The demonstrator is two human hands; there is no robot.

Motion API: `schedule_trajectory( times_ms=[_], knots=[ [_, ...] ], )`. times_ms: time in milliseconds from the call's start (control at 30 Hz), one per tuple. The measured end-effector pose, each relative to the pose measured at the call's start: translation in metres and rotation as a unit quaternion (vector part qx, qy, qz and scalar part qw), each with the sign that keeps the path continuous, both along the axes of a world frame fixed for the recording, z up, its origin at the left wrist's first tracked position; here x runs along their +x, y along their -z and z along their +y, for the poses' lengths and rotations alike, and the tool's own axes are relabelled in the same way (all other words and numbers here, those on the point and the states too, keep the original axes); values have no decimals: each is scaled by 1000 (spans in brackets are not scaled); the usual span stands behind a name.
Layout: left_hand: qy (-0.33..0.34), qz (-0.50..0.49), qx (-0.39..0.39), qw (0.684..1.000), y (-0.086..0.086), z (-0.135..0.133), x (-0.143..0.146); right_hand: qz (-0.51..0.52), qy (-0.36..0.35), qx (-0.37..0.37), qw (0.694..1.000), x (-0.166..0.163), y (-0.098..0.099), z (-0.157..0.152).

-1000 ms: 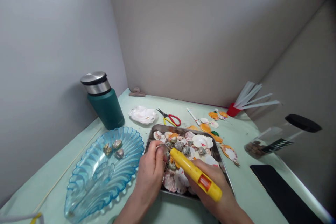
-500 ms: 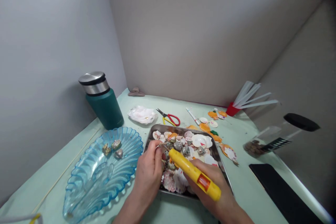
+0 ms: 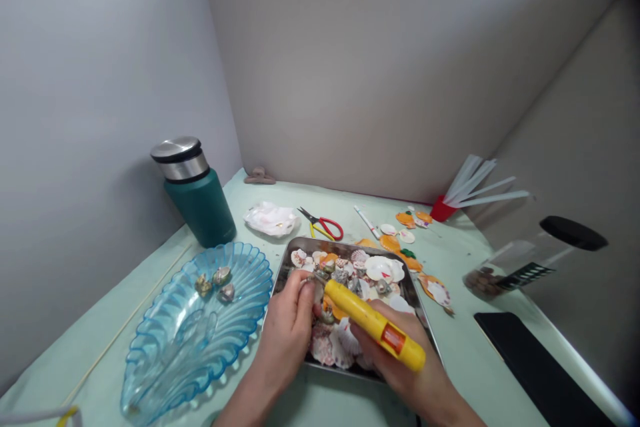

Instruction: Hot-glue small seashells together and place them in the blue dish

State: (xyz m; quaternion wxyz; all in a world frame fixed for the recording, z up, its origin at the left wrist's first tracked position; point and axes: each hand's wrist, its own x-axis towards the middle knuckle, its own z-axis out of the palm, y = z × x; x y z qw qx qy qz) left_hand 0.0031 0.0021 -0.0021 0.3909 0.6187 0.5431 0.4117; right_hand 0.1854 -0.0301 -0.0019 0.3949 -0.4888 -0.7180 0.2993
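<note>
In my right hand (image 3: pixel 400 340) is a yellow hot glue gun (image 3: pixel 367 317), gripped with its nozzle pointing up and left. My left hand (image 3: pixel 287 320) pinches a small greyish shell (image 3: pixel 311 280) at its fingertips, mostly hidden by the fingers. The nozzle tip is close to that shell; whether they touch I cannot tell. Both hands are over a metal tray (image 3: pixel 429 327) filled with scallop shells (image 3: pixel 333 345) and small sea snail shells. To the left, a blue scalloped glass dish (image 3: pixel 165 353) holds three small shells (image 3: pixel 220 282).
Behind the tray lie red-and-yellow-handled pliers (image 3: pixel 325 227), a white plastic bag (image 3: pixel 271 219) and a marker (image 3: pixel 367 221). A green bottle (image 3: pixel 200 203) stands left. At right are orange shells (image 3: pixel 390 243), a red cup (image 3: pixel 443 209) of glue sticks, a jar (image 3: pixel 500 270) and a black phone (image 3: pixel 540 360).
The glue gun has shifted slightly right, with its nozzle a little higher. My left hand has tilted the small shell slightly. The rest looks the same.
</note>
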Motion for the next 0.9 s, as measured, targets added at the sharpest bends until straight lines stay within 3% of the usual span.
schedule_trajectory(
  times_ms=[233,900],
  knots=[
    [-19,-53,-31,998,-9,0,0,4,-3,-8,1000,1,4,-1],
    [6,39,16,999,-4,-1,-1,31,-43,-74,996,9,-12,4]
  ],
)
